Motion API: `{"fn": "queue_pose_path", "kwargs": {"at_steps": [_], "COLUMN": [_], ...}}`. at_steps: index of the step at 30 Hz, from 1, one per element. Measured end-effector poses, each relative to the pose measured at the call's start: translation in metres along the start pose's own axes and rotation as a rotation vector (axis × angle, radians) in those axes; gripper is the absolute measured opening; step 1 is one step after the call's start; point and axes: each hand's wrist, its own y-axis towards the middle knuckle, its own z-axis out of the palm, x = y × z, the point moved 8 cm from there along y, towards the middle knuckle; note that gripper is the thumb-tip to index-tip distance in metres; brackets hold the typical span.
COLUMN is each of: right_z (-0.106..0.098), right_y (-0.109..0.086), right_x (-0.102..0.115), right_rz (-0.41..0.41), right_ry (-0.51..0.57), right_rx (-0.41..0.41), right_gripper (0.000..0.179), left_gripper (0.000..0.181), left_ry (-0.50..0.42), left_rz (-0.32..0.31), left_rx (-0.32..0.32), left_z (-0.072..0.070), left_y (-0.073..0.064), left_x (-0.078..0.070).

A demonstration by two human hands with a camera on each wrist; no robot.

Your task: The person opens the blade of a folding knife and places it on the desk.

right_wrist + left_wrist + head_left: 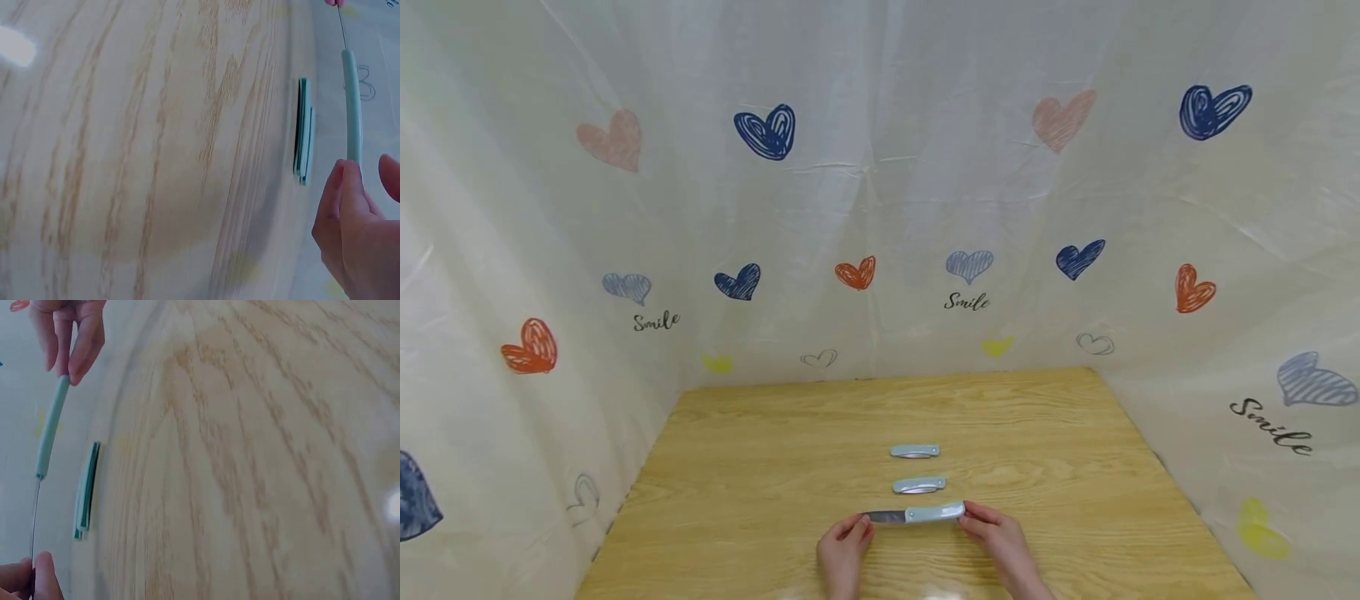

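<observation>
You are holding an unfolded pocket knife [912,513] between your two hands, roughly level and lifted off the wood-grain surface [737,467], low in the head view. Its grey blade [887,517] is pointing to your left; its pale blue handle [935,512] is reaching to your right.

The grip of your left hand [841,554] is clamping on the blade near its tip, thumb and finger pinching it. The grip of your right hand [1003,546] is holding the end of the handle at the fingertips, while the thumb seems to be standing apart in the right wrist view.

You appear to be handling the open blade; whether you are opening or folding it, you cannot tell from this moment. The next move seems to be calling for a steady hold on the handle, with fingertips clear of the cutting edge.

Just beyond, a nearer folded knife [919,485] and a farther folded knife [914,451] are lying apart, nearly parallel, each handle housing its blade with a metal strip showing on your side. No other container is showing.

Around the surface, a pale sheet [880,192] is hanging, printed with hearts [765,133] and "Smile".
</observation>
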Motion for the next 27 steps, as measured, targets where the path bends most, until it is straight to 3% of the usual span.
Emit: {"fn": "queue_pose_path", "kwargs": {"at_steps": [4,8,11,20,27], "right_z": [-0.001,-0.001,0.000,0.002,0.003], "right_y": [0.002,0.003,0.003,0.004,0.006], "right_x": [-0.006,-0.012,-0.014,-0.021,-0.023], "right_rz": [0.015,0.010,0.001,0.034,0.087], "right_ry": [-0.115,-0.182,-0.219,-0.229,-0.181], "right_rx": [0.024,0.044,0.061,0.094,0.114], "right_gripper": [0.048,0.050,0.052,0.052,0.051], "left_gripper": [0.027,0.036,0.039,0.040,0.042], "left_ry": [0.072,0.257,0.341,0.309,0.295], "left_rz": [-0.006,0.012,0.017,-0.035,-0.077], "left_rx": [0.096,0.174,0.210,0.367,0.431], "left_z": [0.000,0.000,0.001,0.006,0.008], "left_y": [0.001,0.000,-0.001,-0.006,-0.008], "left_x": [0.006,0.010,0.011,0.013,0.014]}}
